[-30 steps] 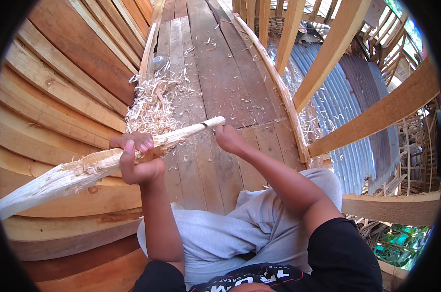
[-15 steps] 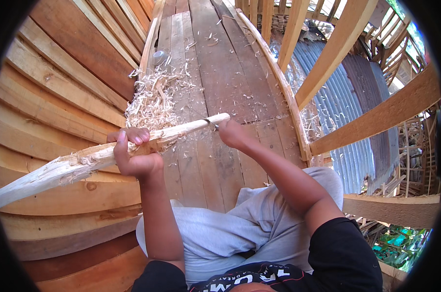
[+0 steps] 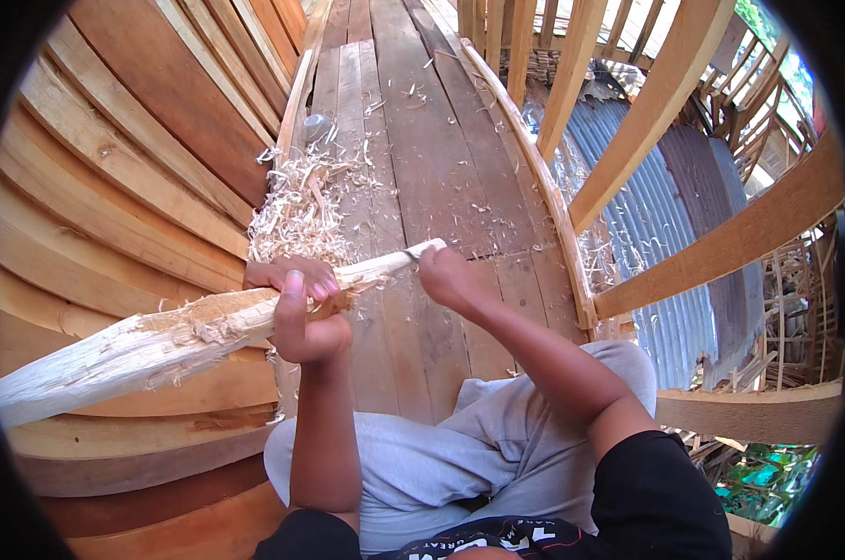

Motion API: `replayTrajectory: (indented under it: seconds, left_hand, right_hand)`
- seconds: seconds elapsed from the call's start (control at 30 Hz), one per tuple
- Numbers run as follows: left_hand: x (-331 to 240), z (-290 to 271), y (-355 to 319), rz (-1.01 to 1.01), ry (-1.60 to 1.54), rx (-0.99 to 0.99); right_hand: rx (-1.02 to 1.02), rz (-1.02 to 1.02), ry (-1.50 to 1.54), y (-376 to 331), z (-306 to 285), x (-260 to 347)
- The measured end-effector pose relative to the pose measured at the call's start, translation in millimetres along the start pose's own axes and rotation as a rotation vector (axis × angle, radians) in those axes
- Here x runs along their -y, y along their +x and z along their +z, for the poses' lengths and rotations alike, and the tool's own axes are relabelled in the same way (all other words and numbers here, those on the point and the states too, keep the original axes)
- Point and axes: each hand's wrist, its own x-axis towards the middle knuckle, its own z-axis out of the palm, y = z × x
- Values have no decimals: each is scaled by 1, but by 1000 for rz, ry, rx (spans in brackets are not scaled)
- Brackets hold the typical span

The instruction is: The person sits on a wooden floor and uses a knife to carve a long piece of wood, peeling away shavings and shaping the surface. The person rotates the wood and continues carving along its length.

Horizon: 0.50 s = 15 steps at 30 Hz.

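Note:
A long pale wooden pole (image 3: 194, 334), stripped and roughly shaved, slants across my front from the lower left up to a narrow tip near the middle. My left hand (image 3: 306, 313) is closed around it partway along, thumb on top. At the thin end, my right hand (image 3: 446, 277) is closed on a knife, its handle hidden in the fist. Only a short dark piece of the knife blade (image 3: 412, 255) shows, lying across the wood just short of the tip. Frayed fibres and curls cling to the pole's side.
Wood shavings (image 3: 296, 210) heap on the plank floor (image 3: 432, 159) beyond my left hand, near a small clear cup (image 3: 316, 127). A board wall (image 3: 96, 187) rises on the left. Slanting wooden railing posts (image 3: 651, 112) stand right, with corrugated metal sheets (image 3: 642, 205) beyond them.
My left hand is now farther right, gripping closer to the pole's thin end. The right hand and knife stay at the tip. The whole view has shifted slightly.

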Motion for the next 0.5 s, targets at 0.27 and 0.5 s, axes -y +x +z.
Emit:
replayTrajectory:
  seconds: [0.27, 0.5]
  left_hand:
    - [-6, -5, 6, -60, 72, -217]
    - [-4, -21, 18, -105, 14, -264]
  right_hand:
    - [44, 45, 34, 12, 9, 6]
    - [-17, 123, -4, 22, 19, -22]
